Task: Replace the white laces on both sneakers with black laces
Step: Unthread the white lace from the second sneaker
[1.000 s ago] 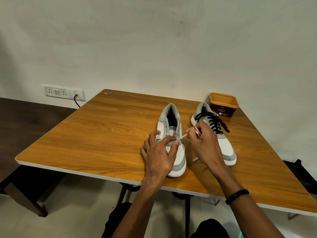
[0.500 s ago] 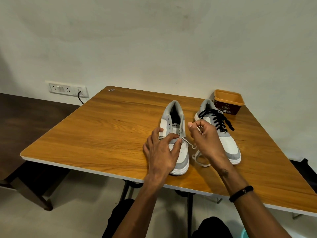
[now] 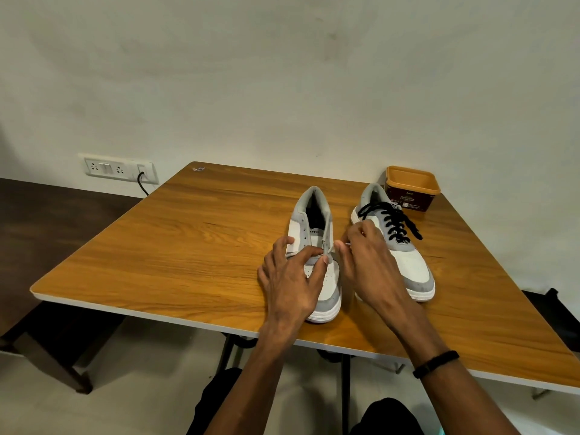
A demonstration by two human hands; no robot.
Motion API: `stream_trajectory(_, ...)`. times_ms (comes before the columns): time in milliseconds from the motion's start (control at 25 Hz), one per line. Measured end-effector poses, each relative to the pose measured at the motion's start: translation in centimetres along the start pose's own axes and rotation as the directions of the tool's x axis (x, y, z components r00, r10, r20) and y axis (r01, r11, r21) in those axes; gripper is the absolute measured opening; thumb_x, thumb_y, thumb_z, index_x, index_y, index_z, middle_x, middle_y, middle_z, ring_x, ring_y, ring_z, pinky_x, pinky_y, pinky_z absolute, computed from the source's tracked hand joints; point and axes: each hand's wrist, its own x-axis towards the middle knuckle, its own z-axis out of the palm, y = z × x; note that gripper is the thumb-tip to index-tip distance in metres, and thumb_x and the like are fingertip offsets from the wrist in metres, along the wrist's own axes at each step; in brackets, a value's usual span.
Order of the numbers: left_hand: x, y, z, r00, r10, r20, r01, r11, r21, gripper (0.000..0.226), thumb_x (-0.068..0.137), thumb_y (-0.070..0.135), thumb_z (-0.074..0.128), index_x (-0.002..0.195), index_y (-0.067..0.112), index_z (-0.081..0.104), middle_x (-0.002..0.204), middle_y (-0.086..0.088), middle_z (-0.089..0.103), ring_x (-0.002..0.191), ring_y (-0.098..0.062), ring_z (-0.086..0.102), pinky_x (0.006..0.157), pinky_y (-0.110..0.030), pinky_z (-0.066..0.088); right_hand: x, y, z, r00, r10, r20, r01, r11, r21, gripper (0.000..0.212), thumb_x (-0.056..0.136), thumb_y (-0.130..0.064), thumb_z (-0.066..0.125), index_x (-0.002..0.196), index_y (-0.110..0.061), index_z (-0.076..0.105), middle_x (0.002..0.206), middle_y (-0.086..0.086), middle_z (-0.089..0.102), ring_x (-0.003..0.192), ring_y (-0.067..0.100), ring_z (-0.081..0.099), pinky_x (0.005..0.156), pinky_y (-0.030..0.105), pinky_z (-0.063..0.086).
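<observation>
Left hand (image 3: 293,277): centre of frame, resting on the left sneaker (image 3: 317,252), fingers spread over the toe, forefinger and thumb curled at the lowest eyelets.
Right hand (image 3: 368,262): just right of that shoe, clenched around a thin white lace (image 3: 343,244), only a short piece visible by the knuckles.
Left sneaker: centre of table (image 3: 188,246), grey and white, eyelets almost bare.
Right sneaker (image 3: 398,243): right of centre, black laces (image 3: 394,221) threaded.
Orange tub (image 3: 411,188): upper right, behind the laced shoe.
Wall socket (image 3: 119,167): left of frame, cable plugged in.

left sneaker (image 3: 317,246): unlaced, upright | right sneaker (image 3: 405,249): black laces (image 3: 392,222), beside
</observation>
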Motion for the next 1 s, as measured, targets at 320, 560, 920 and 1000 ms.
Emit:
stream_trajectory(320, -0.1, 0.0, -0.1, 1.0, 0.011, 0.005, -0.011, 1.0, 0.007, 0.051, 0.093, 0.076, 0.034, 0.121, 0.049, 0.066, 0.153, 0.009, 0.032, 0.143, -0.016, 0.031, 0.115, -0.05, 0.031, -0.9, -0.5, 0.8, 0.88, 0.408, 0.243, -0.33, 0.157, 0.931, 0.023, 0.11, -0.027, 0.052, 0.105, -0.007, 0.061, 0.092, 0.008, 0.074, 0.089, 0.024, 0.074, 0.091, 0.044, 0.061)
stream_trajectory(560, -0.1, -0.1, 0.1, 1.0, 0.02, -0.012, -0.02, 1.0, -0.001, 0.045, 0.094, 0.074, 0.04, 0.119, 0.048, 0.066, 0.151, 0.01, 0.034, 0.139, -0.015, 0.035, 0.113, -0.048, 0.032, 0.2, -0.3, 1.1, 0.956, 0.28, 0.082, -0.285, 0.838, 0.465, 0.019, 0.111, -0.036, 0.044, 0.1, -0.023, 0.052, 0.084, -0.004, 0.062, 0.073, 0.009, 0.061, 0.065, 0.029, 0.051)
stream_trajectory(920, 0.1, -0.2, 0.3, 1.0, 0.005, -0.009, -0.005, 1.0, -0.006, 0.044, 0.093, 0.074, 0.041, 0.118, 0.049, 0.067, 0.153, 0.008, 0.033, 0.142, -0.016, 0.033, 0.116, -0.049, 0.029, -1.3, 1.4, -1.4, 0.948, 0.122, 0.295, -0.164, 0.979, 0.124, 0.023, 0.101, -0.042, 0.066, 0.099, -0.022, 0.077, 0.089, -0.004, 0.075, 0.076, 0.008, 0.065, 0.065, 0.03, 0.056)
stream_trajectory(1000, 0.1, -0.3, 0.4, 1.0, 0.009, -0.007, -0.009, 1.0, -0.018, 0.043, 0.093, 0.074, 0.042, 0.118, 0.049, 0.067, 0.154, 0.008, 0.034, 0.142, -0.017, 0.033, 0.115, -0.048, 0.029, -1.3, 1.5, -1.9, 0.944, 0.112, 0.311, -0.16, 0.978, 0.132, 0.025, 0.1, -0.043, 0.066, 0.093, -0.021, 0.077, 0.081, -0.006, 0.069, 0.073, 0.009, 0.061, 0.062, 0.03, 0.05)
